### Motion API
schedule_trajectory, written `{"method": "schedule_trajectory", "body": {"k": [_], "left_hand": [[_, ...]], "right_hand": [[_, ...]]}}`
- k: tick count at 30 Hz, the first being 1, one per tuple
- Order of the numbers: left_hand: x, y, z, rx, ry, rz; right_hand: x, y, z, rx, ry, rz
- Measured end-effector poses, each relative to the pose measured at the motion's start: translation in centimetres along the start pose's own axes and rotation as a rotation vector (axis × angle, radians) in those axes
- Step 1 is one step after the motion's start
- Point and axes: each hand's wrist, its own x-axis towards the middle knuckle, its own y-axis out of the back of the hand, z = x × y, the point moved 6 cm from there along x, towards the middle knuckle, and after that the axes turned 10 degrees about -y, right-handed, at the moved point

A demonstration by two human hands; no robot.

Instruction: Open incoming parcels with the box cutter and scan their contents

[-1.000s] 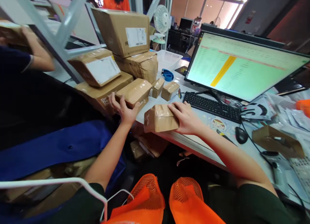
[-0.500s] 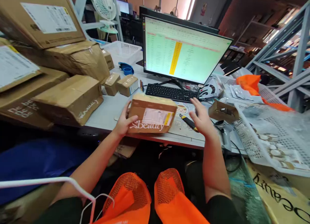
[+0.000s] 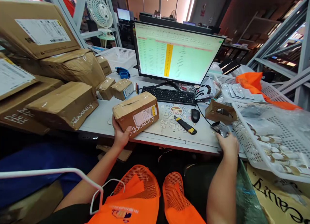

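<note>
My left hand (image 3: 122, 133) grips the lower left corner of a brown cardboard box (image 3: 147, 115). The box is tilted at the desk's front edge, and its labelled side with white "beauty" lettering faces me. Over on the right, my right hand (image 3: 229, 144) is closed around the handle of a grey-black barcode scanner (image 3: 221, 128), whose head points away from me. Between the hands lie a yellow-and-black utility knife (image 3: 186, 125) and a black mouse (image 3: 195, 115) on a printed desk mat (image 3: 167, 128).
Cardboard boxes (image 3: 63, 102) are stacked on the left. A monitor (image 3: 179, 52) and keyboard (image 3: 169, 95) stand at the back. An open small box (image 3: 220, 111) and a white basket (image 3: 249, 136) of small packed items are on the right. A white cable (image 3: 60, 171) crosses the lower left.
My right hand has moved right and down from above the mat to the scanner and taken hold of it. The box in my left hand has shifted left and turned.
</note>
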Motion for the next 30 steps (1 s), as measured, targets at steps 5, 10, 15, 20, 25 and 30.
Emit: {"method": "schedule_trajectory", "body": {"k": [5,10,15,20,25,30], "left_hand": [[3.1,0.7,4.5,0.113,-0.274,-0.115],[7.1,-0.1,8.3,0.185,-0.533,-0.222],[5.9,-1.2,9.4,0.192,-0.620,-0.211],[6.3,-0.3,8.9,0.162,-0.598,-0.234],[10.7,2.5,6.2,0.037,-0.518,-0.311],[13.6,2.9,3.7,-0.024,-0.236,-0.134]], "right_hand": [[0.3,0.5,1.3,0.221,-0.048,-0.104],[-10.8,0.0,-0.8,1.101,0.031,-0.385],[-23.5,-2.9,-7.6,1.026,0.108,-0.705],[-26.7,-3.8,-11.6,0.841,0.208,-0.805],[-18.4,-1.7,-7.0,0.772,-0.006,-0.593],[-5.7,-0.1,-3.1,0.620,-0.118,-0.480]]}}
